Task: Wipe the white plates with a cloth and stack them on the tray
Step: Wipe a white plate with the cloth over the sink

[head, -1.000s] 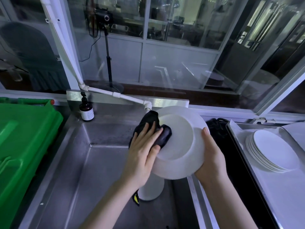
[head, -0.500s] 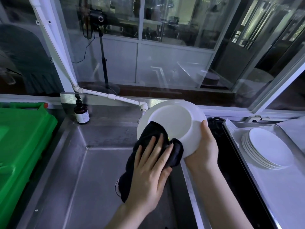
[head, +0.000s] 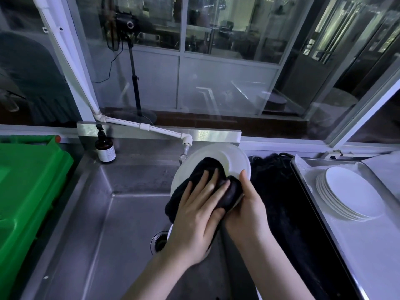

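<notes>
The black cloth and left hand hide most of the white plate. The green crate is cut off at the left edge. The brown bottle has a label too small to read

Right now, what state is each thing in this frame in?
held plate, tilted up over the sink, gripped at its right edge.
black cloth, bunched, pressed on the plate's face.
left hand, flat fingers pressing the cloth.
right hand, gripping the plate's rim, thumb in front.
plate stack, lying on the tray, slightly fanned.
pump bottle, upright at the sink's back corner.
</notes>
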Demonstrator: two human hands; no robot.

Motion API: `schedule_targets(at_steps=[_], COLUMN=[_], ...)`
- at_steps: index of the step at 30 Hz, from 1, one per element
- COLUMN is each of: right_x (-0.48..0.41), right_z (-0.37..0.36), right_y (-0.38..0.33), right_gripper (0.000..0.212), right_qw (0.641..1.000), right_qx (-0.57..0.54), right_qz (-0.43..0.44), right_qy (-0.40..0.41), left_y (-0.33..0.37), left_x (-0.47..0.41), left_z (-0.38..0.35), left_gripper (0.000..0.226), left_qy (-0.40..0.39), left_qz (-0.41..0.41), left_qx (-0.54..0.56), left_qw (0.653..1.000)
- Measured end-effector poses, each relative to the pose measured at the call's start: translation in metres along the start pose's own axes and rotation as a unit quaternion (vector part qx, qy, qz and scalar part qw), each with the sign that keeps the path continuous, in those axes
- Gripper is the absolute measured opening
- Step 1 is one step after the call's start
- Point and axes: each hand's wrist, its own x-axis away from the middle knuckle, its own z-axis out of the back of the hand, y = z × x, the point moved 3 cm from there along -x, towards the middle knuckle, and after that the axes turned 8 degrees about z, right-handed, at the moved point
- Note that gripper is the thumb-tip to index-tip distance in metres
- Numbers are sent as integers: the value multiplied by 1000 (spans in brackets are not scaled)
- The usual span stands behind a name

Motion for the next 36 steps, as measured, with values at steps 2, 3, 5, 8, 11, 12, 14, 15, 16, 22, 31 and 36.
schedule_targets(at_steps=[2, 3, 5, 8, 11, 12, 14, 15, 16, 22, 31, 36], right_x=[-1, -2, -3, -3, -1, 0, 4, 6, 9, 8, 9, 16], right_z=[0, 0, 2, 2, 2, 3, 6, 7, 8, 8, 12, 10], right_y=[0, -2, -8, -15, -7, -2, 8, 12, 14, -9, -5, -11], right_gripper=[53, 52, 49, 51, 54, 54, 47, 44, 44, 52, 48, 40], right_qw=[1000, 999, 999, 997, 999, 999, 999, 998, 997, 998, 997, 996], right_qx=[2, 2, 4, 18, 34, 38, 49, 57, 65, 59, 62, 80], right_qz=[5, 7, 5, 4, 2, 2, -4, -8, -9, 17, 13, 26], right_qy=[-20, -32, -51, -69, -39, -30, -24, -25, -28, -30, -36, -43], left_y=[-6, -10, -19, -17, -7, -3, 1, 0, -3, -41, 2, -28], left_x=[-11, -13, -7, 11, 14, 8, -8, -17, -24, -31, -13, -38], left_z=[6, 9, 15, 14, 10, 10, 12, 13, 16, 31, 12, 27], left_gripper=[48, 48, 47, 49, 48, 48, 47, 48, 47, 46, 47, 45], left_qy=[-22, -27, -17, -17, -17, -23, -30, -30, -29, 14, -36, 9], left_qz=[40, 57, 62, 23, 9, 11, 30, 45, 61, 163, 25, 118], left_qx=[27, 34, 20, -1, -10, -3, 11, 14, 18, 33, 9, 15], left_qw=[999, 997, 998, 1000, 1000, 1000, 999, 998, 998, 986, 999, 993])
